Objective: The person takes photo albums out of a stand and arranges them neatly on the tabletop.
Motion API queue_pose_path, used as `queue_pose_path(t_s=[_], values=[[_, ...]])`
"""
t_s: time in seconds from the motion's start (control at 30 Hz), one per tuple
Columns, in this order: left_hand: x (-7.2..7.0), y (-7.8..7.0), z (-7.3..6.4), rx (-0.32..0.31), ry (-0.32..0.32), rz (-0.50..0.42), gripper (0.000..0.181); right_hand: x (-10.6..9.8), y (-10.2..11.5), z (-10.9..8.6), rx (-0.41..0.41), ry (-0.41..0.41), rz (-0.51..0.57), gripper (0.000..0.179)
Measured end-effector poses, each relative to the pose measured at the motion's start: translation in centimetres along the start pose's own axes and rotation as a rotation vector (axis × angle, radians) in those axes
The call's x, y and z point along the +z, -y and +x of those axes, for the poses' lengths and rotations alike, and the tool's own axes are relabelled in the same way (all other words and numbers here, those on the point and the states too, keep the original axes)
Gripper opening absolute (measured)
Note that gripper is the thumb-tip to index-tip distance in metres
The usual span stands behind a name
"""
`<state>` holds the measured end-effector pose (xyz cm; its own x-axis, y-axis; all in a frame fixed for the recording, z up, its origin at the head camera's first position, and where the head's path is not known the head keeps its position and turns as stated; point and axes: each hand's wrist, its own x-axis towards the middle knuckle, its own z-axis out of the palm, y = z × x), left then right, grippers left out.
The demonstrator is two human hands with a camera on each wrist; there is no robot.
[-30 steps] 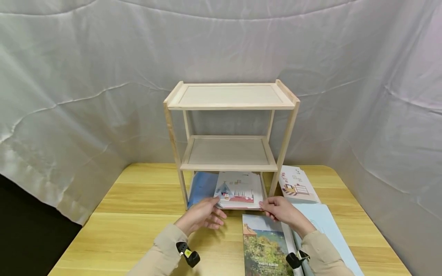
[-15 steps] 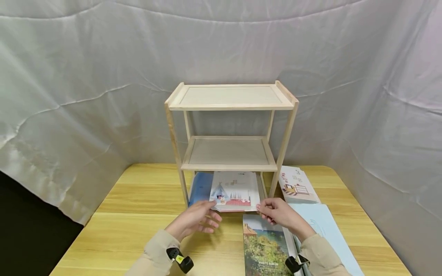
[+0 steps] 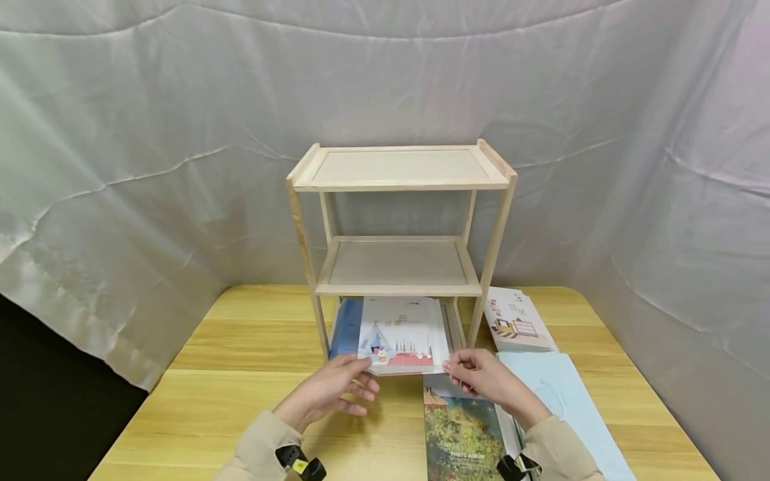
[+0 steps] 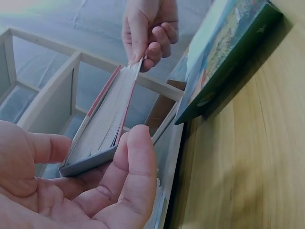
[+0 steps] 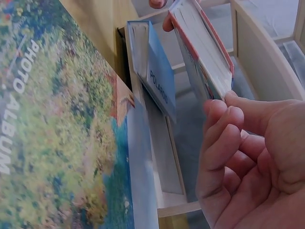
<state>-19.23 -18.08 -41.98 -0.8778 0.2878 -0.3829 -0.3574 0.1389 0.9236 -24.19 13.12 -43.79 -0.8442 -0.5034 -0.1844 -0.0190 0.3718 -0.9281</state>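
Both hands hold a thick white photo album [image 3: 404, 334] with a tent picture on its cover, at the bottom tier of the wooden shelf [image 3: 399, 290]. My left hand [image 3: 329, 393] has its thumb above and fingers below the album's left front corner, gripping the spine in the left wrist view. At the opposite corner, my right hand [image 5: 257, 152] pinches the cover and page edges between thumb and fingertips. The album's front end juts past the shelf. Beside it on the bottom tier lies a blue album [image 5: 159, 81] marked POLAROID, partly covered in the head view.
An album marked PHOTO ALBUM [image 3: 463, 434], with a landscape cover, lies in front of the shelf. To the right are a light blue album [image 3: 574, 394] and a white illustrated album [image 3: 519, 321]. A grey curtain [image 3: 391, 80] hangs behind the wooden table [image 3: 240, 387].
The white album has slid left over the blue one and come toward me past the shelf's front edge. Both hands have moved with it, the left hand farther left and nearer.
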Motion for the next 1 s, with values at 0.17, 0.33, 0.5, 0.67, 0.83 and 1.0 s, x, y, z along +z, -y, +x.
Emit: queue_pose_path(t_s=[0.17,0.33,0.5,0.67,0.83,1.0], values=[[0.0,0.0,-1.0,0.01,0.01,0.0,0.056,0.6,0.4,-0.5,-0.015,0.007,-0.009,0.038],[-0.2,0.2,-2.0,0.006,0.029,-0.009,0.055,1.3,0.9,-1.0,-0.031,0.01,-0.009,0.036],[-0.4,0.7,-2.8,-0.002,0.046,-0.005,0.053,2.2,1.1,-1.4,0.013,0.015,0.071,0.034],[-0.6,1.3,-3.9,-0.004,0.055,-0.01,0.055,3.0,1.3,-1.8,0.016,0.06,0.12,0.033],[-0.6,1.8,-4.9,-0.002,0.061,-0.009,0.056,3.7,1.5,-2.4,-0.014,0.091,0.107,0.035],[-0.9,2.6,-5.9,0.003,0.064,-0.01,0.052,4.7,1.8,-2.9,-0.012,0.118,0.103,0.037]])
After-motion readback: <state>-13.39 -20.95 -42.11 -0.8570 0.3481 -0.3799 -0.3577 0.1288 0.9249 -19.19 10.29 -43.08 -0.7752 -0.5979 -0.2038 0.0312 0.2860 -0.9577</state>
